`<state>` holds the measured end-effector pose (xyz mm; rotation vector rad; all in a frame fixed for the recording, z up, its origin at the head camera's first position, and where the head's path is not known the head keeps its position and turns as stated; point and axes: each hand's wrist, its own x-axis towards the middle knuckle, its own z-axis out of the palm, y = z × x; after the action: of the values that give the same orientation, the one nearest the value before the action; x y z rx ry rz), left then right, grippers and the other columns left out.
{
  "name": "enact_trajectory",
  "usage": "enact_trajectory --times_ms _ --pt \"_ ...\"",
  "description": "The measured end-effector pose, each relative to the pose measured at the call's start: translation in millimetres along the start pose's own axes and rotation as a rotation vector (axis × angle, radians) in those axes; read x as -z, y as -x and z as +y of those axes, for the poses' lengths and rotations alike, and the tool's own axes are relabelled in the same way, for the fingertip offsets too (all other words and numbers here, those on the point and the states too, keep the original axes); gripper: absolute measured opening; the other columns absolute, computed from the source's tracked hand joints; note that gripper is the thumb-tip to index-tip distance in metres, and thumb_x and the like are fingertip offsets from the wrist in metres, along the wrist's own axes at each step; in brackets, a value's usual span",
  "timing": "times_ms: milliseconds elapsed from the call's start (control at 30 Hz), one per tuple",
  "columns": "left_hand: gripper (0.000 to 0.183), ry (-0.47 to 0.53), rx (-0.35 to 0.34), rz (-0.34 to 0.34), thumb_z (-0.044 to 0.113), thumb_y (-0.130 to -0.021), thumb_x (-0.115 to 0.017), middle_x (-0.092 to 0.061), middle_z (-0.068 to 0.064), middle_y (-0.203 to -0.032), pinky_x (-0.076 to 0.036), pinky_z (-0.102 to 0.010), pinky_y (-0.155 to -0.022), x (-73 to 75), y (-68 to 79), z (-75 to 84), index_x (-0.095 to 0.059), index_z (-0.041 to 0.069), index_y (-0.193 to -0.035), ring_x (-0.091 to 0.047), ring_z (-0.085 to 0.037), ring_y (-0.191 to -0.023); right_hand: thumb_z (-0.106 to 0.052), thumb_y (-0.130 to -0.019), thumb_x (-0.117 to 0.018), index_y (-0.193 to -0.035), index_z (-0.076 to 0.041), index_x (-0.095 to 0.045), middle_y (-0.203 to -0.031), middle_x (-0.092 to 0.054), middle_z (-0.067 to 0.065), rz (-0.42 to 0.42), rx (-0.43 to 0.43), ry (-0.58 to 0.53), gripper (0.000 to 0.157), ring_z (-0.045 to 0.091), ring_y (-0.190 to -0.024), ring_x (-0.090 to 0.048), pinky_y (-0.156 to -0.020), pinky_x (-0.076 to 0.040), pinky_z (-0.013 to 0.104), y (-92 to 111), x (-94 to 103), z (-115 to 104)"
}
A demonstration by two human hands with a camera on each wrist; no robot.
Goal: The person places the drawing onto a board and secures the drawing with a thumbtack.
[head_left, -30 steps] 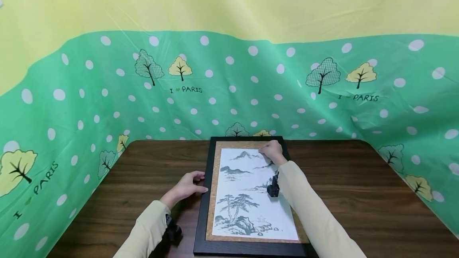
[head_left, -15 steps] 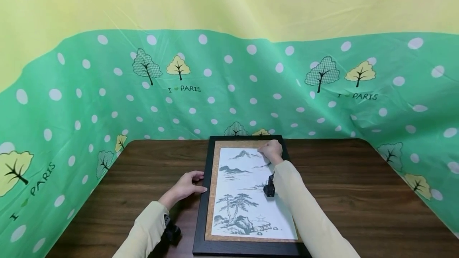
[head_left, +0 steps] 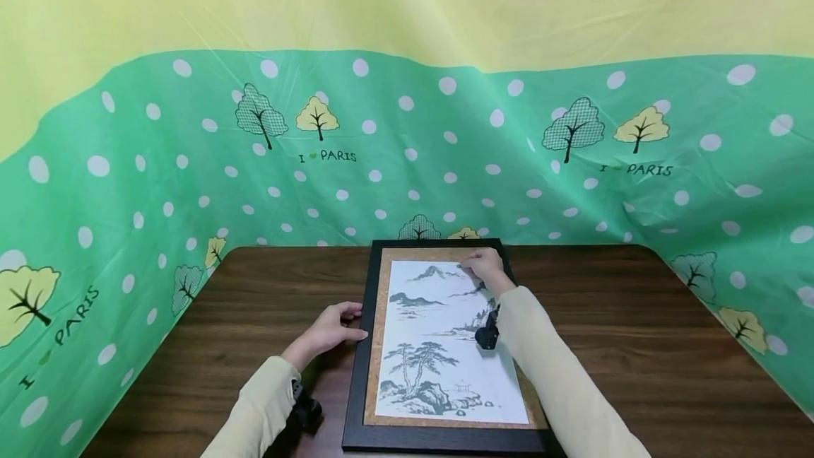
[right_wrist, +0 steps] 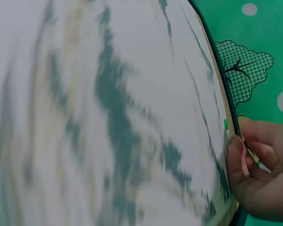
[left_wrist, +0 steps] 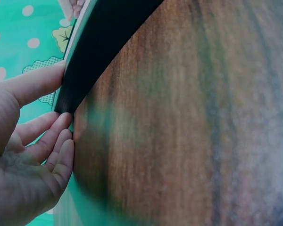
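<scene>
A black-framed cork board lies on the table, its black frame (head_left: 445,438) surrounding tan cork (head_left: 379,302). On the cork is a white sheet of paper (head_left: 490,373) printed with a grey-green ink landscape. At the frame's left side, my left hand (head_left: 329,329) touches the edge with thumb and fingers apart and mostly straight. My right hand (head_left: 486,265) is at the paper's upper right corner, fingers curled. A small green pin head (right_wrist: 226,124) shows right beside its fingertips in the right wrist view. Whether the fingers pinch anything is unclear.
Brown wood-grain table (head_left: 610,331) spreads out on both sides of the frame. Behind it hangs a green and yellow curtain (head_left: 407,140) with dots and trees, close to the frame's far edge. Black cameras (head_left: 487,331) sit on both wrists.
My right hand and forearm have shifted slightly right since half a second ago, and the green pin head now shows beside the fingertips. The left hand and the frame stay put.
</scene>
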<state>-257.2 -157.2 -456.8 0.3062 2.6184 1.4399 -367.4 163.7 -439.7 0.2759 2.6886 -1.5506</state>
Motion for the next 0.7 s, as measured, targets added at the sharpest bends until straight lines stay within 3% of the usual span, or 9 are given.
enact_trajectory --times_ms 67,267,533,700 --pt "0.052 -0.002 0.003 0.003 0.008 -0.072 -0.075 -0.058 -0.013 -0.111 -0.043 -0.042 -0.088 -0.9 -0.7 0.7 -0.054 -0.004 -0.118 -0.051 -0.027 -0.101 -0.011 -0.087 -0.059 -0.100 0.002 -0.066 -0.092 -0.064 0.012 -0.058 0.011 -0.040 0.019 0.013 -0.064 -0.052 -0.056 -0.044 0.025 0 5.1 2" --pt "0.052 -0.006 0.006 0.016 0.007 -0.071 -0.075 -0.059 -0.013 -0.110 -0.044 -0.042 -0.087 -2.2 -0.6 1.0 -0.054 -0.005 -0.117 -0.051 -0.027 -0.101 -0.009 -0.086 -0.061 -0.104 0.003 -0.064 -0.098 -0.061 0.014 -0.146 0.148 0.012 0.022 0.018 -0.076 -0.057 -0.064 -0.049 0.027 9 18.2 3" --pt "0.051 -0.003 0.003 0.023 0.007 -0.072 -0.075 -0.059 -0.012 -0.111 -0.043 -0.042 -0.087 -2.0 -0.5 -0.4 -0.054 -0.004 -0.117 -0.051 -0.027 -0.101 -0.011 -0.085 -0.062 -0.100 0.004 -0.063 -0.093 -0.061 0.012 -0.188 0.318 0.120 0.022 0.020 -0.080 -0.054 -0.066 -0.046 0.029 31 36.4 1" --pt "0.051 -0.009 0.013 0.018 0.009 -0.073 -0.074 -0.058 -0.013 -0.112 -0.043 -0.043 -0.088 -3.0 1.5 -0.4 -0.054 -0.003 -0.118 -0.051 -0.027 -0.102 -0.011 -0.084 -0.063 -0.101 0.005 -0.063 -0.093 -0.062 0.013 -0.203 0.345 0.111 0.023 0.018 -0.079 -0.055 -0.067 -0.047 0.028 42 55.1 15"
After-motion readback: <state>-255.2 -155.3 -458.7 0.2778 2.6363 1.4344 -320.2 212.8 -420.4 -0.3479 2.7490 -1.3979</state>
